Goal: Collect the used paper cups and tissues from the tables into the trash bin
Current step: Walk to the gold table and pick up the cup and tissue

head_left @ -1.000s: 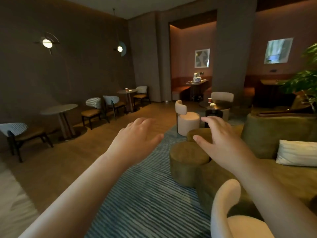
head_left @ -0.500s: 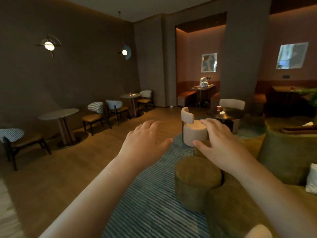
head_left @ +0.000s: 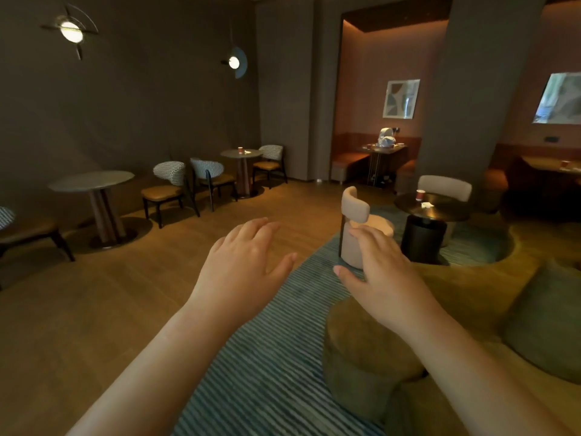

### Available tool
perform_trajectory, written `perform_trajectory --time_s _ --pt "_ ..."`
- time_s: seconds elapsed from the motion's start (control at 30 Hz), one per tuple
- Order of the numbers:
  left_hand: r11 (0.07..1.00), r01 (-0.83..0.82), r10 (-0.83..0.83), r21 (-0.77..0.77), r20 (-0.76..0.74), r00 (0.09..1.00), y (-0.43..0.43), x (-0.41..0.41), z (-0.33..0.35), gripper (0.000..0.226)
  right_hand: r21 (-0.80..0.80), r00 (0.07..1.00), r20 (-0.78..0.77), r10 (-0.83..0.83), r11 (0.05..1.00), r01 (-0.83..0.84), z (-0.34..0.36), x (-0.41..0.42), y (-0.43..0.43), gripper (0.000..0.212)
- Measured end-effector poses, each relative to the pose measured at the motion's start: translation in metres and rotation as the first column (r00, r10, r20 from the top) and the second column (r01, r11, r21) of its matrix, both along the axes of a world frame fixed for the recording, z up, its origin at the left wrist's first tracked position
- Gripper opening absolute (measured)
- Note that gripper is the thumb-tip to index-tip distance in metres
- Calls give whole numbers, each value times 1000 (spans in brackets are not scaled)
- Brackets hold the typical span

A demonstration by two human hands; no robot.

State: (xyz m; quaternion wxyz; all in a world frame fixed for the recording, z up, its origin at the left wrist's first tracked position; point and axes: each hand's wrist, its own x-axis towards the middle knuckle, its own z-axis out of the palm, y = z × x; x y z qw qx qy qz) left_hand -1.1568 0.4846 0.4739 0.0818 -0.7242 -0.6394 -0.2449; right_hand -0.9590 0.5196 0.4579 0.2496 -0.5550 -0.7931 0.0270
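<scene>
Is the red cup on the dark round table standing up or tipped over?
Standing up: the red cup sits upright on the dark round table, rim uppermost, beside a tissue.

— What do we hold?
— Nothing. Our left hand [head_left: 242,262] and right hand [head_left: 383,275] reach out in front, fingers relaxed.
— Any cups?
— We see a red paper cup [head_left: 420,195] at the dark round table's [head_left: 449,213] far left edge, with a tissue [head_left: 427,205] just beside it.

My left hand [head_left: 242,262] and right hand [head_left: 380,275], with bare forearms.
Both arms uncovered to the frame's edge; the right thumbnail is short and plain.
</scene>
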Motion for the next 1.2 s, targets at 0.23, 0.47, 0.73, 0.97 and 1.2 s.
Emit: perform_trajectory --time_s 0.23,0.47,0.73,0.97,1.2 --pt "999 -27 27 26 -26 999 133 -97 -2 64 10 999 45 23 1000 -23 4 -92 144 70" --pt "984 151 -143 -89 90 986 301 -130 0 60 -31 999 30 -39 999 40 -9 -132 277 71" --pt "947 272 -263 -170 77 962 496 -104 -4 69 -44 985 -31 -172 984 170 0 -93 459 77" --pt "964 244 -239 -106 59 969 663 -93 4 66 -36 975 -81 -207 978 205 1 -77 623 79" --pt "991 128 -132 -42 -103 986 819 -129 -22 60 -60 976 -50 -214 976 211 -21 -102 782 74"
